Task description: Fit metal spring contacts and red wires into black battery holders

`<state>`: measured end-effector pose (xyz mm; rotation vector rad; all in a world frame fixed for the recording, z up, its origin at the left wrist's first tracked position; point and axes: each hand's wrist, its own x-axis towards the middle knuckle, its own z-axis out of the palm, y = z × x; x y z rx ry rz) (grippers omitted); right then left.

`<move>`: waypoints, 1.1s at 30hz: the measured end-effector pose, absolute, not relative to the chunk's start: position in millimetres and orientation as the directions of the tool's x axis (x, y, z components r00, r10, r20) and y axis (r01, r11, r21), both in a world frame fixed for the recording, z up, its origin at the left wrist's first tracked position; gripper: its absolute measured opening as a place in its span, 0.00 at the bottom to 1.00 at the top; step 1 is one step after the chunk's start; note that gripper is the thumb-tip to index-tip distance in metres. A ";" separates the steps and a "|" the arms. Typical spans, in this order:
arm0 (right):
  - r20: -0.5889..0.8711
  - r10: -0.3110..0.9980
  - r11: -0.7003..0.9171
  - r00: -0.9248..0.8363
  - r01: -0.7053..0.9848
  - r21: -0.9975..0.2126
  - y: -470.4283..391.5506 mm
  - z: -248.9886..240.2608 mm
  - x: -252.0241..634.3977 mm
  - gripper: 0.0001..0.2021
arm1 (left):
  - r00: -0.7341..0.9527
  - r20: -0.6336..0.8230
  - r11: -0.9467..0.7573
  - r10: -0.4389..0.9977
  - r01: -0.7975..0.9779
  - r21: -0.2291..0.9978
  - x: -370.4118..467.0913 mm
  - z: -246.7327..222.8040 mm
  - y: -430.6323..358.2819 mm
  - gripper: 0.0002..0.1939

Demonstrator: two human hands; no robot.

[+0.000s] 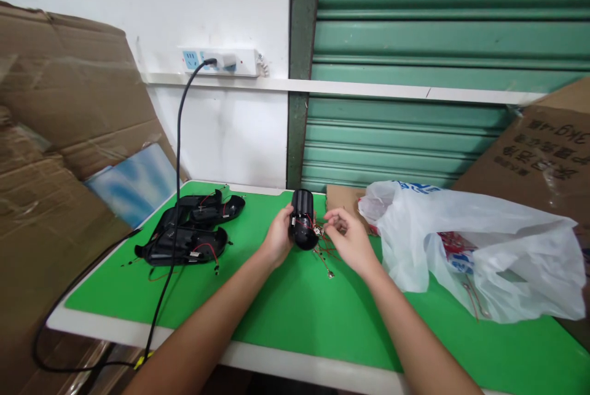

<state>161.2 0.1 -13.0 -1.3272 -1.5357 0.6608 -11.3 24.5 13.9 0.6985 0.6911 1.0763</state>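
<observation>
A black plastic shell [303,207] with red wires stands over the green table mat [295,315], held at its left side by my left hand [278,236]. To its right my right hand [349,238] is closed, fingertips drawn together near the red wires; what they pinch is too small to make out. Red wires with small metal ends [330,273] lie on the mat just below and between the hands. Several similar black shells [184,244] with red wires are grouped on the left part of the mat.
A white plastic bag [507,254] holding red wires covers the right side, with a cardboard piece [338,198] behind. A black cable [179,137] hangs from the power strip [249,63] across the left side. Large cardboard [69,88] stands at the left.
</observation>
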 end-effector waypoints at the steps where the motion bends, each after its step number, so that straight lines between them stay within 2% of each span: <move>1: 0.328 0.942 0.254 0.071 0.488 -0.835 0.5 -13.6 163.7 0.12 | 0.291 -0.157 0.298 0.944 -0.539 0.788 -12.9 14.9 26.2 0.22; 5: 0.372 0.926 0.235 0.057 0.687 -0.688 1.3 -16.5 171.3 0.10 | 0.169 -0.159 0.227 0.973 -0.557 0.799 -20.0 19.3 34.4 0.22; 10: 0.310 0.951 0.192 -0.013 0.811 -0.553 -0.8 -17.8 171.1 0.07 | 0.102 -0.162 0.192 0.981 -0.570 0.799 -23.4 23.4 39.2 0.23; 14: 0.292 0.956 0.196 -0.042 0.830 -0.522 -2.0 -18.4 169.2 0.07 | 0.084 -0.173 0.190 0.981 -0.565 0.803 -24.4 25.2 39.1 0.24; 23: 0.228 0.954 0.292 -0.195 0.774 -0.562 -9.0 -9.2 160.1 0.06 | 0.095 -0.152 0.179 0.984 -0.553 0.814 -26.4 18.9 42.8 0.24; 30: 0.206 0.937 0.344 -0.283 0.855 -0.389 -18.5 -5.4 158.8 0.02 | 0.109 -0.119 0.159 0.987 -0.551 0.819 -26.6 13.9 45.7 0.23; 33: 0.206 0.932 0.356 -0.300 0.866 -0.352 -19.4 -7.5 159.0 0.02 | 0.116 -0.111 0.157 0.987 -0.539 0.827 -25.7 11.1 46.4 0.24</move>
